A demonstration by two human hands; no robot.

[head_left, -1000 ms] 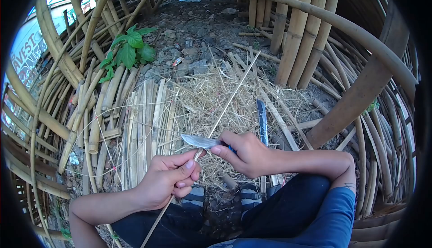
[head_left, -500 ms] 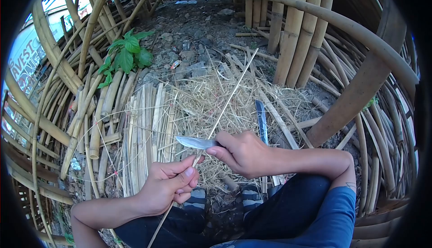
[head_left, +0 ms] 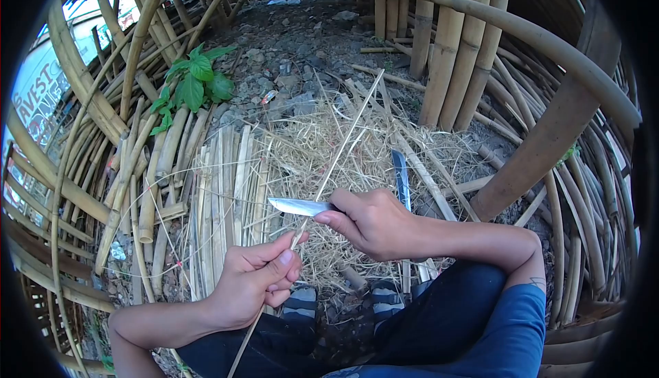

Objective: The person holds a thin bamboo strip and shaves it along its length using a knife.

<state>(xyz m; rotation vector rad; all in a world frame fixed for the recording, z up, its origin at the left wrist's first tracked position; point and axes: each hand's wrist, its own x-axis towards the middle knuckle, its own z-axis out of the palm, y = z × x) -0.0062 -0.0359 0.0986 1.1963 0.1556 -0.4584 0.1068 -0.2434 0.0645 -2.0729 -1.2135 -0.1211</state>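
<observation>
My left hand [head_left: 257, 278] is closed around a thin bamboo strip [head_left: 343, 146], thumb pressed on top. The strip slants from my lap up and away to the right. In my right hand [head_left: 377, 223] is a knife [head_left: 299, 206], its blade pointing left and lying across the strip just beyond my left fingers. The knife's handle is mostly hidden in my fist. A thin sliver stands slightly apart from the strip beyond the blade. Below lies a pile of bamboo shavings [head_left: 302, 141]. Farther right, a longer dark blade [head_left: 401, 175] rests on the ground.
Split bamboo slats [head_left: 221, 203] lie side by side at the left, with thin loops of strip over them. Thick upright bamboo poles [head_left: 454, 55] stand at the back right. A curved pole [head_left: 535, 35] arches overhead. A green plant [head_left: 195, 83] grows at the left.
The knife has moved slightly up and away along the strip, and its blade is more level. The strip's far end has shifted left. My left hand stays nearly still.
</observation>
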